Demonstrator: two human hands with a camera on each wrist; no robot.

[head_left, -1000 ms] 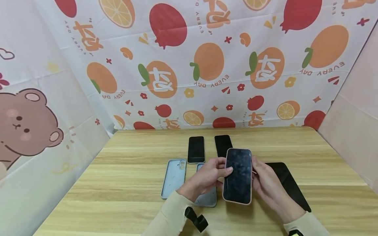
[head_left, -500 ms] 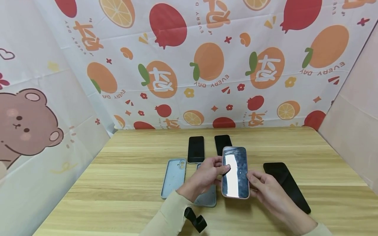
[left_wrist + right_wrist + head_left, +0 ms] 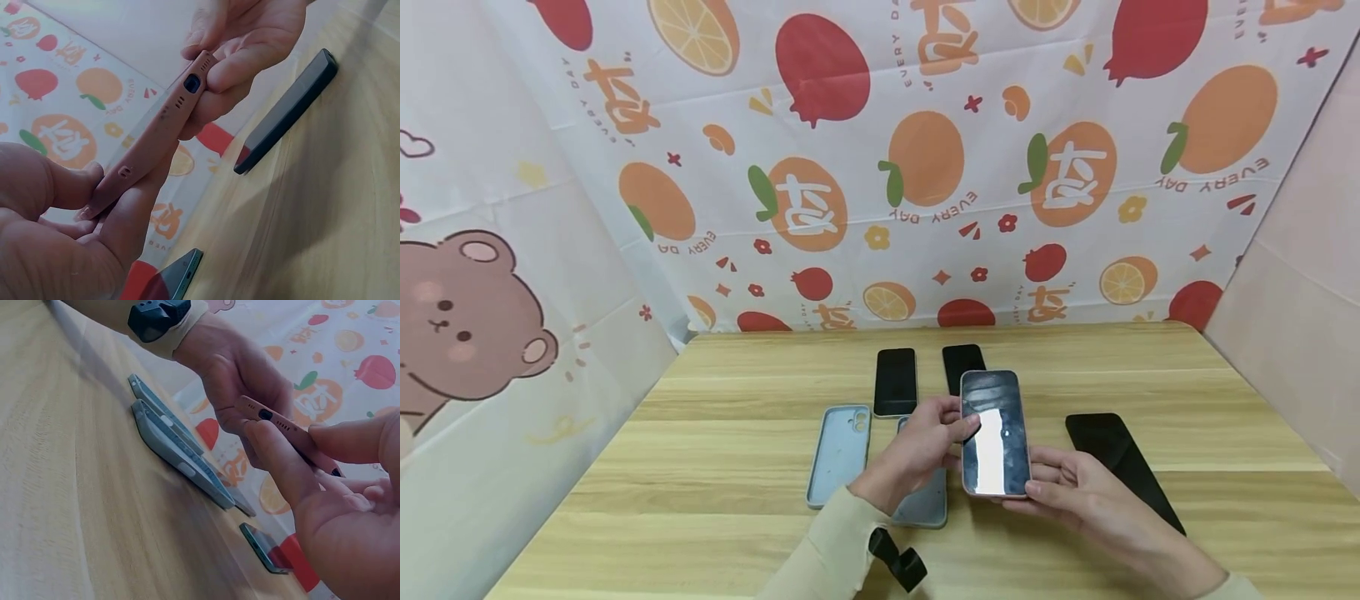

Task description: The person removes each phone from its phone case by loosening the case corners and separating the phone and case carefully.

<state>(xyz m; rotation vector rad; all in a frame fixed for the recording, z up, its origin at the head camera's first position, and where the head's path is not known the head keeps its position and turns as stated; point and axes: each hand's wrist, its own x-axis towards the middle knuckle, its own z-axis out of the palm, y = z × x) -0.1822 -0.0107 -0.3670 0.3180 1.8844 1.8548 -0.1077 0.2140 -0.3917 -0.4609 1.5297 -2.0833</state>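
A smartphone (image 3: 996, 450) in a pink case (image 3: 153, 134) is held above the table, its dark screen up and reflecting light. My left hand (image 3: 925, 442) grips its left long edge, thumb over the screen and fingers behind. At the lower right corner my right hand (image 3: 1078, 496) pinches it, thumb at the front edge and fingers beneath. In the left wrist view the case's bottom edge shows a charging port opening and speaker holes. One light-blue phone case (image 3: 838, 454) lies left of my left hand. Another blue case (image 3: 931, 500) is partly hidden beneath that hand.
Two dark phones lie farther back: a left phone (image 3: 896, 379), and a right phone (image 3: 962, 360) partly covered by the held one. A larger black phone (image 3: 1123, 462) rests on the right, beside my right hand. Behind the wooden table (image 3: 737, 433) hangs a fruit-print cloth (image 3: 865, 167).
The held phone has shifted left and slightly back, and its screen now catches a bright reflection. My right hand has moved from its right side down to the lower right corner.
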